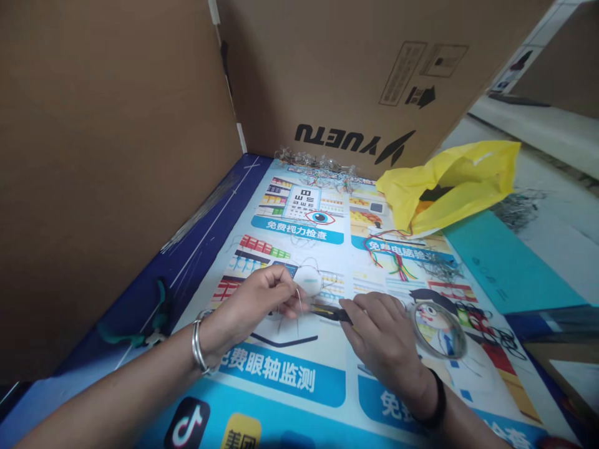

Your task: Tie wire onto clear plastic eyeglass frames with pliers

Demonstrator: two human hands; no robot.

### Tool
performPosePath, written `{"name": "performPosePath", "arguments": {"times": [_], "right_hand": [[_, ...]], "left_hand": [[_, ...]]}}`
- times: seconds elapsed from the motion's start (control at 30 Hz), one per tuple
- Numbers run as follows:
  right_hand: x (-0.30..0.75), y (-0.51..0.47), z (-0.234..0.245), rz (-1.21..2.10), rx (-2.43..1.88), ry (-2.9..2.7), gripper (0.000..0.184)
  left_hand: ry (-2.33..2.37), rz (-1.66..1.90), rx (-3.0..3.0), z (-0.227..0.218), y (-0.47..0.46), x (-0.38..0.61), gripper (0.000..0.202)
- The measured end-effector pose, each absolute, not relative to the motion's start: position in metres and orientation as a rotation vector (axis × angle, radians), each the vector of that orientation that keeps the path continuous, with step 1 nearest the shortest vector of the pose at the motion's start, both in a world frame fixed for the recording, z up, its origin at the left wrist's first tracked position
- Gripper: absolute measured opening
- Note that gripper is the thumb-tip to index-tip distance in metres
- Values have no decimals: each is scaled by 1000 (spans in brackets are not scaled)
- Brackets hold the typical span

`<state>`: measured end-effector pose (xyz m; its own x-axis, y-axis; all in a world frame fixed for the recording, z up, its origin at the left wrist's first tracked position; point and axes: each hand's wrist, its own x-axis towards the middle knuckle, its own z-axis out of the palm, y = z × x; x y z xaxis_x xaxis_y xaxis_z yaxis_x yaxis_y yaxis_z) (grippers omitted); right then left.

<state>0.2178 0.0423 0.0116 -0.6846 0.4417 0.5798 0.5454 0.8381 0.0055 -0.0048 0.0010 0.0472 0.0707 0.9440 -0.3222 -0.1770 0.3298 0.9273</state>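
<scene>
My left hand [262, 296], with metal bangles at the wrist, pinches a thin wire [300, 300] between thumb and fingers. Loose wire ends stick out around the fingertips. In my right hand [381, 330], which has a black band at the wrist, is a pair of dark pliers [331, 312]. The jaws point left and meet the left fingertips; whether they grip the wire is too small to tell. The pliers' handles are mostly hidden by the right hand. Beneath both hands lies a printed poster [276, 368].
Cardboard walls [365, 75] stand behind and at left. Green-handled pliers [150, 330] and straight wires [201, 212] lie at left. A yellow bag [449, 187], coloured cords [397, 265], a tape roll [440, 330] and tangled wire [442, 268] are at right. Clear wired pieces [318, 165] line the back.
</scene>
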Motion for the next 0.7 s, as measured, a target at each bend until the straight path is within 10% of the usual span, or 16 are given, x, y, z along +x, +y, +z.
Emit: {"name": "performPosePath", "arguments": {"times": [0.7], "right_hand": [[225,39,15,-418,-587,-2524,26]], "left_hand": [[1159,959,665,41,-1,0,18]]}}
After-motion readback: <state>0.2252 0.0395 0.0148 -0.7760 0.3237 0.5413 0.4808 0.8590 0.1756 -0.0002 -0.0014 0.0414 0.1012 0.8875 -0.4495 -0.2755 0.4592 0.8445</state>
